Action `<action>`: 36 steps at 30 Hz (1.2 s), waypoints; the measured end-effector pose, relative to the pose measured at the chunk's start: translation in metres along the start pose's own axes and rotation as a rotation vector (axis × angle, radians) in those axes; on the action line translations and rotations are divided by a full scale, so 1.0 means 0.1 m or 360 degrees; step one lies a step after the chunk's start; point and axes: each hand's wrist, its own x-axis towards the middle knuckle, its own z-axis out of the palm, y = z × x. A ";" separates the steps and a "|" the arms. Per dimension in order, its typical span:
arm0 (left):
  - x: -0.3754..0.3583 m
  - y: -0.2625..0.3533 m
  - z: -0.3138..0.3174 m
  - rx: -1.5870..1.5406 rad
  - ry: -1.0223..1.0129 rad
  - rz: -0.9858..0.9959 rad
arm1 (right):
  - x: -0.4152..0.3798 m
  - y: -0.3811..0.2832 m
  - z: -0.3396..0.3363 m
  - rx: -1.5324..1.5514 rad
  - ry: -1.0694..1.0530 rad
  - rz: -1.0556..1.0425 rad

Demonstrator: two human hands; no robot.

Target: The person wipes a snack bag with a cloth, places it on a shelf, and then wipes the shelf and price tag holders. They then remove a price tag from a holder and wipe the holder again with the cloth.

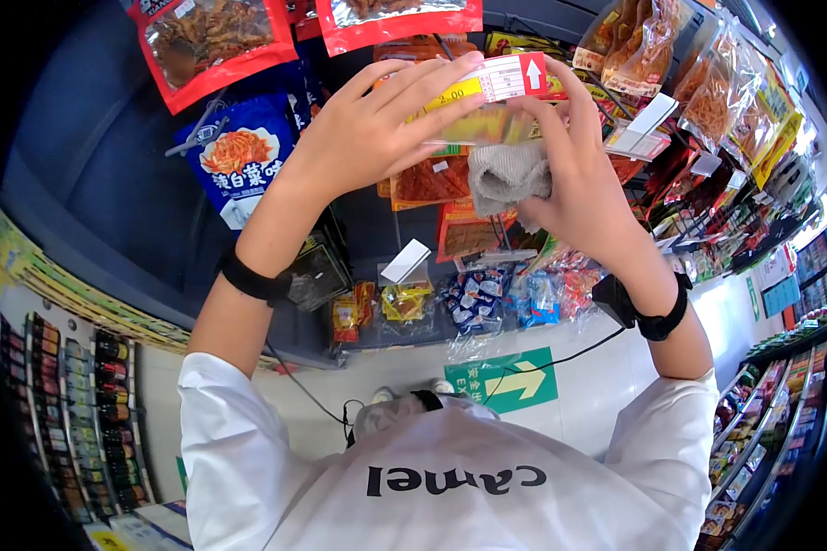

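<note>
My left hand [363, 133] has its fingers across a price tag [515, 78] with a yellow part reading 2.00 and a red end bearing a white arrow. Its thumb is mostly hidden. A folded grey cloth [508, 174] is held in my right hand [583, 170], between thumb and palm. The fingertips of that hand reach up to the tag's right end and lower edge. Just below the tag is a blurred clear strip [478, 127]. Packaged snacks [432, 179] hang behind and under the hands.
Red-edged snack bags [216, 50] and a blue bag [239, 156] hang at left from metal hooks. More packets [634, 46] crowd the right. Small bags [478, 298] line the lower shelf. A green floor sign [515, 378] and dark cables [560, 356] show below.
</note>
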 end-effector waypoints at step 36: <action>-0.01 0.01 0.03 0.0204 0.0118 0.0154 | 0.03 -0.03 -0.01 -0.0243 0.0086 -0.0116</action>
